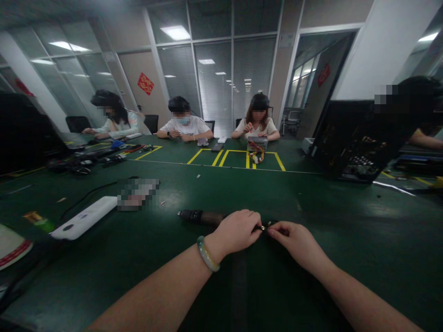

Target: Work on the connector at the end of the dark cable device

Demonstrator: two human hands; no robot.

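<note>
Pinching close together at lower centre, the left hand (237, 232), wearing a pale green polished bangle (206, 256), and the bare right hand (296, 240) grip a small black piece with a gold-coloured end (263, 228) between their fingertips. Just beyond the left hand lies a dark cylindrical tool with a silver tip (200, 216). The green tabletop (214, 191) spreads widely around them, bounded by a long white plastic bar (86, 217) at left and a tall black computer case (349, 138) at right.

The hands (238, 232) partly hide the dark tool (199, 216); the brassy piece (263, 228) is indistinctly small.
</note>
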